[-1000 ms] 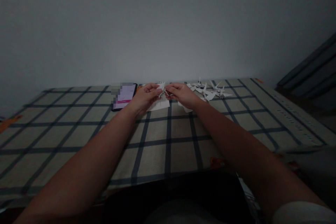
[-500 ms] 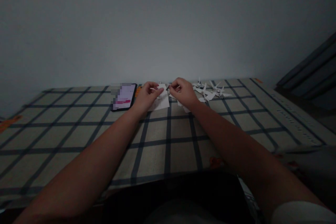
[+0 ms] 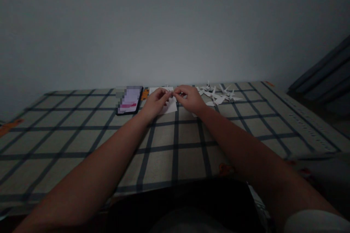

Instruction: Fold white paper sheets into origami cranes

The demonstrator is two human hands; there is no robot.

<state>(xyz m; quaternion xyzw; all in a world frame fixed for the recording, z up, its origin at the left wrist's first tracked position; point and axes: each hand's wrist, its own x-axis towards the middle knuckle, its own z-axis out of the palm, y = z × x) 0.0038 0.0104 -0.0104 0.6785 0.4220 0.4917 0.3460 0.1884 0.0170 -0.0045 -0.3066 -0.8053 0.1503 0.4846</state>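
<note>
My left hand (image 3: 155,101) and my right hand (image 3: 190,99) meet fingertip to fingertip over a small folded piece of white paper (image 3: 172,98), both pinching it. Flat white paper sheets (image 3: 170,107) lie on the checked cloth (image 3: 82,131) right under my hands. The fold itself is mostly hidden by my fingers in the dim light.
A phone (image 3: 129,100) with a lit screen lies just left of my left hand. Several finished white paper cranes (image 3: 218,94) stand in a cluster to the right of my right hand. A plain wall rises behind the far edge, and dark fabric lies at the near edge.
My hands parted slightly half a second ago and have come back together on the small paper piece, a little lower than a second ago.
</note>
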